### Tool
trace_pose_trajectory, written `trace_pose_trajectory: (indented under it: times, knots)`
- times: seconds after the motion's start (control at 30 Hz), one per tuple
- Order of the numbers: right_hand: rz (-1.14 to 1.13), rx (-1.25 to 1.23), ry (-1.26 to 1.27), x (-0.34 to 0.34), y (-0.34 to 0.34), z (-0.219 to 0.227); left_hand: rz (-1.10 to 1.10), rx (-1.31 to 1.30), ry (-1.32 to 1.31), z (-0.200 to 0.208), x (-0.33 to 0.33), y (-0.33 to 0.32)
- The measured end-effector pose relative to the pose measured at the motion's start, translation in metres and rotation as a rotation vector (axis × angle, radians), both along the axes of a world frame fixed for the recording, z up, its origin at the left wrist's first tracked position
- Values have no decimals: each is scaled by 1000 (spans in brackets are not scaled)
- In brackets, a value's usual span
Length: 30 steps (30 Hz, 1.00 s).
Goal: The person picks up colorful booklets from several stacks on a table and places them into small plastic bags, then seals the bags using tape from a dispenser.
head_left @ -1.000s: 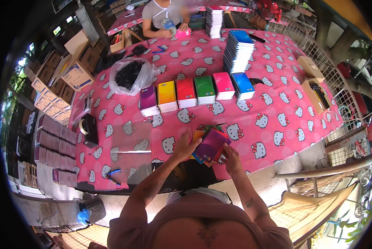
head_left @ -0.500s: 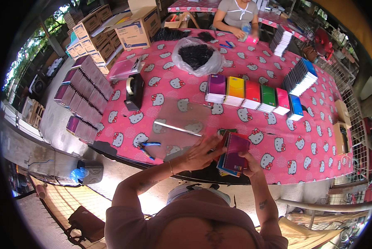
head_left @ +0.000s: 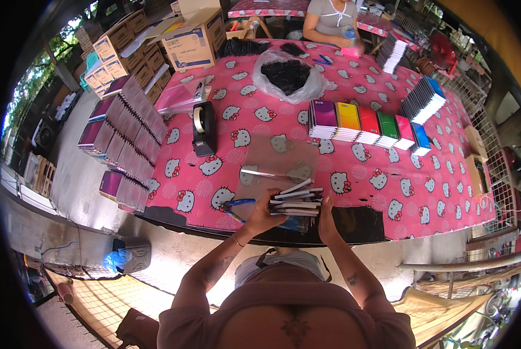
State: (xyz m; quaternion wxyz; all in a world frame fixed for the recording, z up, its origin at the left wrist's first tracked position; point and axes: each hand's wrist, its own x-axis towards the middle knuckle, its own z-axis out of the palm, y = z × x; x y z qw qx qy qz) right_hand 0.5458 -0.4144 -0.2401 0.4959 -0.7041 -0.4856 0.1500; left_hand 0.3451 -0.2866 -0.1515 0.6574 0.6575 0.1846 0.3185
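Observation:
A small stack of spiral notebooks point(head_left: 297, 205) is held between my two hands above the near table edge, its white page edges turned up and the layers slightly uneven. My left hand point(head_left: 261, 214) grips the stack's left end, fingers closed round it. Against the right end, my right hand point(head_left: 328, 224) presses with its fingers held together. Beneath and beyond the stack lies a clear plastic sheet point(head_left: 281, 157). Blue-handled pliers point(head_left: 237, 203) rest on the table beside my left hand, partly hidden.
Notebook piles in several colours point(head_left: 362, 125) stand in a row beyond my hands. A black tape dispenser point(head_left: 204, 136), a white bag of black pieces point(head_left: 285, 78) and wrapped notebook stacks point(head_left: 123, 139) are farther left. A person point(head_left: 332, 20) sits across the table.
The notebooks, earlier showing a purple cover, are now tipped with page edges up. My left hand has moved onto their left end, my right hand to their right end. The view has shifted.

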Motion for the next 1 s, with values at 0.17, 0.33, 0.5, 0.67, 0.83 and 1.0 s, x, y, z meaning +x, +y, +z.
trace_pose_trajectory:
  times: [0.17,0.33,0.5,0.67,0.83,1.0]
  knots:
    - [471,223,694,-17,25,72,-33,211,-1,-4,-11,6]
    - [557,297,1062,-16,38,82,-29,-51,65,-1,-11,13]
    - [405,340,589,-41,32,78,-73,-116,46,1,-3,11]
    - [329,231,568,-32,43,73,-64,47,-61,-10,15,12]
    - [327,208,430,-27,49,68,-13,124,104,-20,16,16]
    - [399,134,400,-18,40,77,-25,272,260,1,8,17]
